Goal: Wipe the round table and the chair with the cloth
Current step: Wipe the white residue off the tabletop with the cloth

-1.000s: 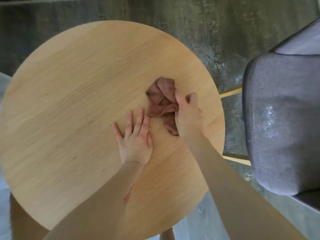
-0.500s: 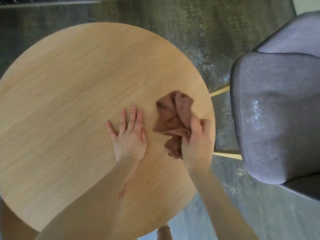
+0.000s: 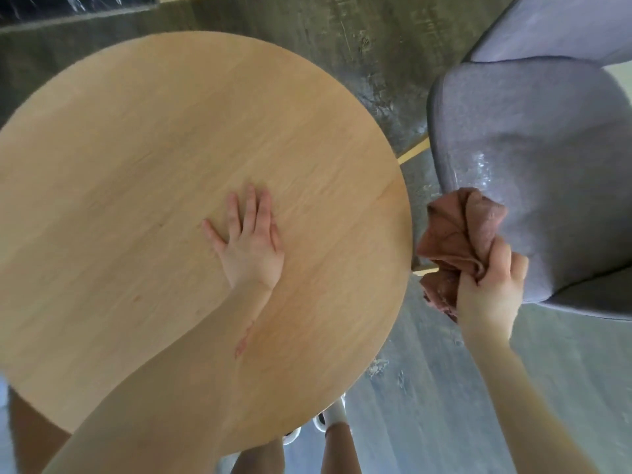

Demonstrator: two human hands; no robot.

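Nothing here carries a brand, label or readable writing, so go by the count: one round table [image 3: 136,186], one chair [image 3: 547,165], one cloth [image 3: 458,234], and your two hands.

Your left hand [image 3: 251,244] lies flat on the wooden tabletop, palm down, fingers straight and close together pointing toward 12 o'clock, thumb spread out toward 10 o'clock. It holds nothing; it simply presses on the wood a little right of the table's centre, at about 4 o'clock from it. A reddish mark shows on that forearm.

Your right hand [image 3: 489,292] is off the table, at about 3 o'clock from the table's rim and just beyond it. Its fingers are curled tight round the bunched reddish-brown cloth, thumb side up. The cloth bulges out above the fist toward 11 o'clock, and a smaller tail hangs below the hand on its left side. The upper folds overlap the near-left edge of the grey upholstered chair seat; whether they actually touch the fabric I cannot tell.

The chair stands at 3 o'clock from the table, near it but apart, with a pale shiny patch on the seat just above the cloth. Two light wooden legs [image 3: 413,153] show in the gap between table and seat.

Below the table's 6 o'clock edge you can see your legs and white shoes [image 3: 333,415] on the grey floor [image 3: 427,388].
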